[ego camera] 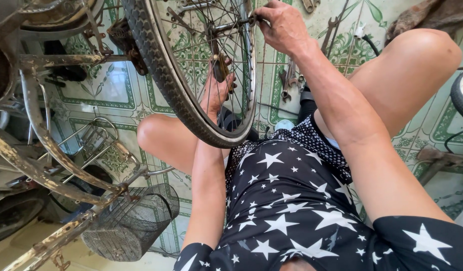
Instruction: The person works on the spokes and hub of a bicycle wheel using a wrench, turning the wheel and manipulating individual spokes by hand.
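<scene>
A bicycle wheel [191, 115] with a black tyre and thin spokes stands upright between my knees. My left hand [217, 88] reaches in through the spokes and grips a small tool with a wooden-coloured handle [222, 68]. My right hand [281, 25] is at the top, pinching a metal part near the hub axle [236, 24]. What lies under my right fingers is hidden.
A rusty upturned bicycle frame [46, 145] with a wire mesh basket [128, 226] fills the left. Wrenches [290, 80] lie on the patterned green tile floor [111, 90]. Another tyre [462, 95] shows at the right edge, and a hammer-like tool [437, 160] lies near my right knee.
</scene>
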